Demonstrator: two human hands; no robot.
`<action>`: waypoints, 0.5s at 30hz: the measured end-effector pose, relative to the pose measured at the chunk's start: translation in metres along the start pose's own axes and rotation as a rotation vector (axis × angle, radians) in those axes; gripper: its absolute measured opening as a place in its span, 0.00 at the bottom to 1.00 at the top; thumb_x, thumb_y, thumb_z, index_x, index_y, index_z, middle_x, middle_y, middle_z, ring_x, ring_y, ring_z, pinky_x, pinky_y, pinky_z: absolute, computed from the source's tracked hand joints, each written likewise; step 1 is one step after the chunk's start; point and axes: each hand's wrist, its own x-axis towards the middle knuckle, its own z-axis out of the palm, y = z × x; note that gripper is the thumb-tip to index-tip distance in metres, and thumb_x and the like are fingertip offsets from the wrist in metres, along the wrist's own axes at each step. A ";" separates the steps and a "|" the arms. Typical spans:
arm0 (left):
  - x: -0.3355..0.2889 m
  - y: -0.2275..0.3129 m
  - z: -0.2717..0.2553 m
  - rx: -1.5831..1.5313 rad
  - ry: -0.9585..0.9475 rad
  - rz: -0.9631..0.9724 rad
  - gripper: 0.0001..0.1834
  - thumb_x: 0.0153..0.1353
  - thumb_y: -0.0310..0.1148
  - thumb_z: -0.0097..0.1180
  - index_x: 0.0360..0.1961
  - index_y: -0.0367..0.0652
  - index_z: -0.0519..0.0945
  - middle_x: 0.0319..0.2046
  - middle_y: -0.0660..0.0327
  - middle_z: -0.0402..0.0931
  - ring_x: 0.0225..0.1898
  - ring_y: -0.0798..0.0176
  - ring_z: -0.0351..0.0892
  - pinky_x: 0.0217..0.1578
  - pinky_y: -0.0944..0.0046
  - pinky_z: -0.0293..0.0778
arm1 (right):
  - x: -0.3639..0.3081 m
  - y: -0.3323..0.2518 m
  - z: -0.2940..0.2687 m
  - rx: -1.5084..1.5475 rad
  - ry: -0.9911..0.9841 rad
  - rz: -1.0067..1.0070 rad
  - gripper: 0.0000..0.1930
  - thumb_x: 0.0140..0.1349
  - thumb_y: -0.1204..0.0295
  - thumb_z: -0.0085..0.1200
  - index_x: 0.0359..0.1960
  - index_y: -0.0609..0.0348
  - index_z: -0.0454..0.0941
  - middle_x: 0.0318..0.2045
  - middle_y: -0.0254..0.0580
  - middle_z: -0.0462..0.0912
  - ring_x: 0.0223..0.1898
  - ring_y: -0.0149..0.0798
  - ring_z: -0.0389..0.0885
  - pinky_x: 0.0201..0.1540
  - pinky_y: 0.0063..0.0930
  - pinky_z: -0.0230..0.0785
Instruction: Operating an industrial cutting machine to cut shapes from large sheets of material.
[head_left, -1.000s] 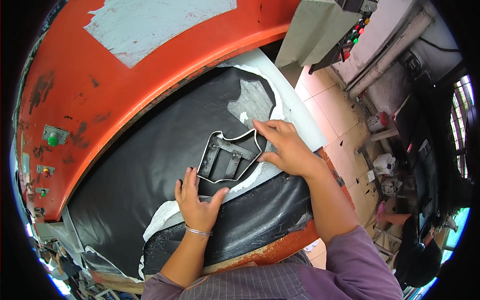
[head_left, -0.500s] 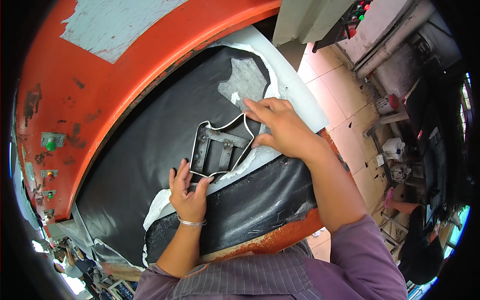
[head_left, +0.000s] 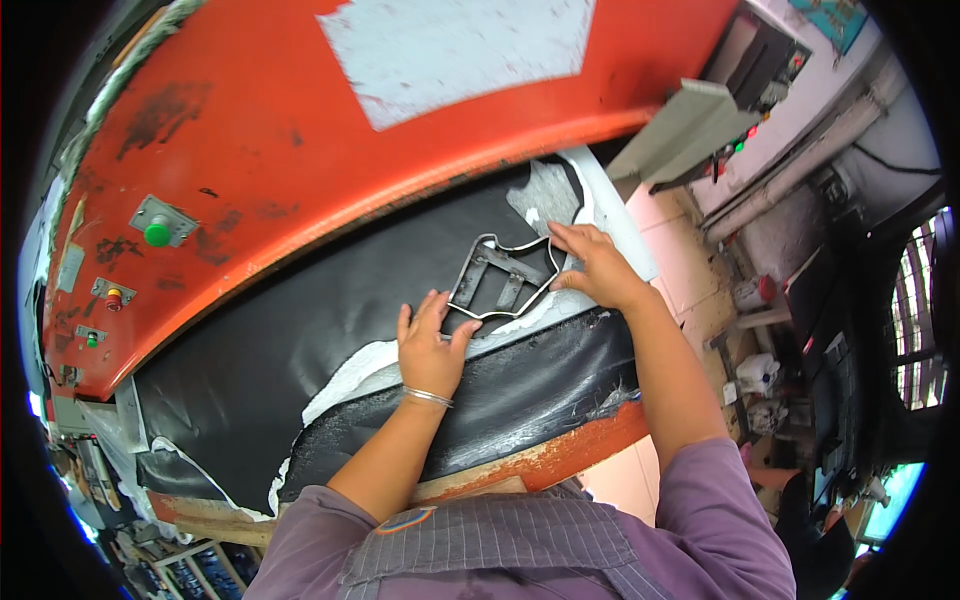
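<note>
A metal cutting die (head_left: 513,266), an angular outline with a thin bright rim and dark cross bars inside, lies on a black leather sheet (head_left: 340,285). My left hand (head_left: 432,348), a silver bangle at its wrist, holds the die's near left corner between spread fingers and thumb. At the far right end, my right hand (head_left: 603,268) grips the rim, with the thumb lower and the fingers on top. Just beyond the die, a grey cut-out gap (head_left: 548,192) shows in the leather. The fingertips' exact contact is partly hidden.
An orange machine beam (head_left: 260,150) with green and red buttons (head_left: 157,234) arches over the sheet's far side. Ragged white leather edges (head_left: 345,383) run along the near side. A dark leather flap (head_left: 520,400) hangs toward me. Tiled floor (head_left: 672,250) lies to the right.
My view has shifted and turned, so more of the orange beam shows. Both hands stay on the die, which keeps about the same place on the leather.
</note>
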 end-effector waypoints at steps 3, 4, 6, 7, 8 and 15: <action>0.003 0.000 -0.021 -0.039 -0.008 0.008 0.34 0.49 0.40 0.68 0.55 0.38 0.70 0.50 0.48 0.76 0.59 0.53 0.69 0.63 0.50 0.56 | -0.002 -0.006 -0.004 -0.033 -0.002 -0.056 0.43 0.45 0.67 0.69 0.65 0.55 0.60 0.57 0.50 0.71 0.57 0.52 0.66 0.61 0.38 0.58; 0.001 -0.001 -0.035 -0.197 -0.034 -0.043 0.36 0.50 0.40 0.68 0.58 0.38 0.68 0.52 0.48 0.75 0.60 0.51 0.69 0.63 0.52 0.57 | -0.004 -0.005 -0.006 -0.012 0.009 -0.100 0.44 0.45 0.66 0.69 0.66 0.57 0.59 0.58 0.51 0.71 0.57 0.53 0.66 0.61 0.39 0.57; -0.002 -0.023 -0.082 -0.392 -0.045 -0.136 0.38 0.50 0.39 0.68 0.61 0.37 0.66 0.57 0.46 0.70 0.61 0.48 0.67 0.61 0.57 0.62 | -0.008 -0.040 -0.011 -0.111 0.145 -0.112 0.43 0.46 0.66 0.68 0.65 0.59 0.60 0.56 0.51 0.73 0.57 0.52 0.66 0.61 0.39 0.57; -0.009 -0.046 -0.114 -0.354 0.047 -0.147 0.34 0.51 0.35 0.67 0.59 0.37 0.69 0.57 0.48 0.70 0.60 0.52 0.68 0.60 0.59 0.63 | -0.010 -0.060 -0.011 -0.188 0.283 -0.090 0.42 0.46 0.65 0.68 0.64 0.60 0.61 0.53 0.52 0.75 0.57 0.52 0.66 0.61 0.39 0.57; -0.016 -0.066 -0.151 -0.399 0.190 -0.205 0.31 0.52 0.33 0.66 0.57 0.37 0.71 0.55 0.50 0.72 0.59 0.55 0.70 0.59 0.60 0.63 | -0.014 -0.082 -0.011 -0.145 0.363 -0.087 0.39 0.47 0.65 0.68 0.61 0.61 0.64 0.51 0.51 0.76 0.56 0.51 0.68 0.60 0.39 0.59; -0.026 -0.273 -0.391 -0.204 1.015 -0.365 0.31 0.61 0.28 0.55 0.64 0.32 0.60 0.65 0.45 0.59 0.66 0.52 0.58 0.64 0.58 0.56 | 0.024 -0.280 0.073 0.253 0.132 -0.232 0.29 0.52 0.58 0.66 0.55 0.54 0.74 0.36 0.46 0.83 0.38 0.41 0.83 0.43 0.33 0.75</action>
